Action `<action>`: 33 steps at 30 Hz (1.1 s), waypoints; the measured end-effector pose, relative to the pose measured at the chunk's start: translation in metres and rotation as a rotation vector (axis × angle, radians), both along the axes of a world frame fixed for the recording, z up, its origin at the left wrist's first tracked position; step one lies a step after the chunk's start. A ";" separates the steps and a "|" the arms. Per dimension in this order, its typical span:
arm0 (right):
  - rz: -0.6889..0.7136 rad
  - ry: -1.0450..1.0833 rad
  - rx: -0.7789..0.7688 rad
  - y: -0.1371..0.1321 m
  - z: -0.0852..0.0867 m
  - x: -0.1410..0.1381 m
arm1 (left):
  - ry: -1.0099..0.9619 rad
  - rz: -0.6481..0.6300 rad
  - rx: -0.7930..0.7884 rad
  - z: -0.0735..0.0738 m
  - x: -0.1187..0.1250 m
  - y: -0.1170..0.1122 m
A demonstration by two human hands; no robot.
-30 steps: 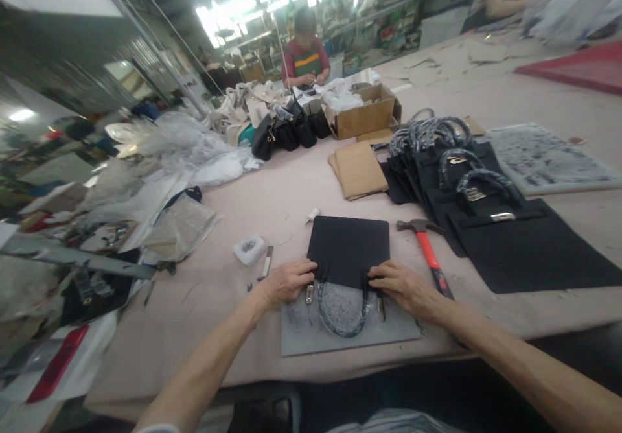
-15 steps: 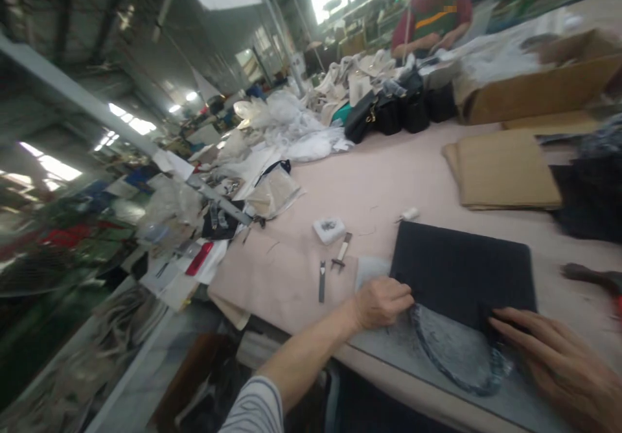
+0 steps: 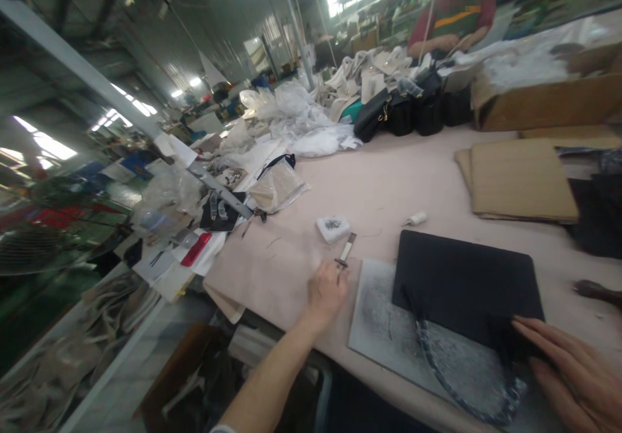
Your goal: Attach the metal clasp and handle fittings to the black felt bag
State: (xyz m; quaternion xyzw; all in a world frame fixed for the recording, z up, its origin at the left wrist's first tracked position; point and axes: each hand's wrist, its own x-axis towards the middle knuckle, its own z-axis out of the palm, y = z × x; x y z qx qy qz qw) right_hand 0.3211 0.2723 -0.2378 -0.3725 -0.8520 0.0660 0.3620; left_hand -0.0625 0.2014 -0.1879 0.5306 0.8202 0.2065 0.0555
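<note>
My left hand lies on the pale table just left of a grey work mat. Its bent fingers cover a spot beside a small pale-handled tool, and whatever is under them is hidden. A flat black bag panel lies across the mat, with a plastic-wrapped curved handle at its near edge. At the panel's near right corner my right hand rests flat, fingers stretched out.
A small white box and a little white bottle lie beyond the tool. Folded cardboard, a cardboard box and black bags sit farther back. A hammer head shows at right. Another person works at the far end.
The view swung left. My left hand left the panel's near edge and moved left onto the table by the small tools. My right hand stayed on the panel's corner.
</note>
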 end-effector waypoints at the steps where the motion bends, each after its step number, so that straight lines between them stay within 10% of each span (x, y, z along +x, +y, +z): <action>1: -0.028 0.002 0.044 -0.002 0.007 -0.004 | 0.004 0.094 -0.114 0.002 -0.012 -0.001; 7: -0.122 0.049 0.104 -0.013 0.057 -0.037 | -0.121 0.205 -0.426 -0.004 -0.052 0.003; 12: -0.151 0.306 -0.396 -0.031 0.088 -0.081 | -0.197 0.123 -0.370 0.014 -0.046 -0.006; 18: 0.099 0.539 -1.332 -0.058 0.111 -0.147 | -0.325 -0.263 -0.074 0.054 0.014 -0.047; 28: 0.097 0.702 -1.528 -0.073 0.106 -0.133 | 0.160 -0.775 0.170 0.077 0.064 -0.064; 33: -0.058 1.183 -1.717 -0.086 0.096 -0.129 | -0.120 -0.353 0.634 0.049 0.077 -0.075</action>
